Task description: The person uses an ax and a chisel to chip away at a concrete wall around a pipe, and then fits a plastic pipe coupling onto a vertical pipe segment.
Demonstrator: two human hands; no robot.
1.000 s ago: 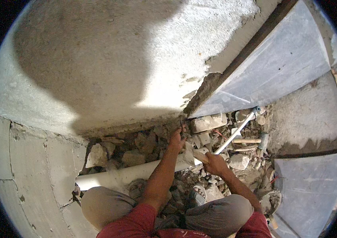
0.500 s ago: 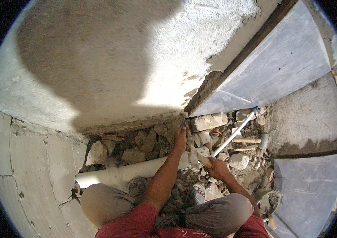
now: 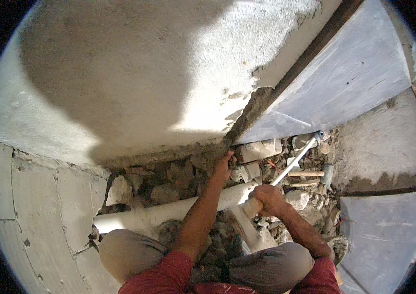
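My right hand (image 3: 268,198) is closed round the pale wooden handle of a hammer (image 3: 243,226), whose head is smeared by motion and hangs over the rubble near my right knee. Farther off, my left hand (image 3: 223,166) reaches to the foot of the plastered wall (image 3: 134,88), at its broken corner. Its fingers are curled round something narrow and dark that I cannot make out. Between my arms and the wall lies a thick white pipe (image 3: 142,215), crossing under my left forearm.
Broken stones (image 3: 166,192) fill the trench along the wall. To the right lie a thin white pipe (image 3: 293,159) and a second hammer (image 3: 308,173) with a wooden handle. Smooth grey panels (image 3: 335,73) rise at the right. Grey blocks (image 3: 41,191) line the left side.
My right hand has lifted, and the hammer has swung back toward me, away from my left hand. The left hand stays at the wall's corner, almost unmoved.
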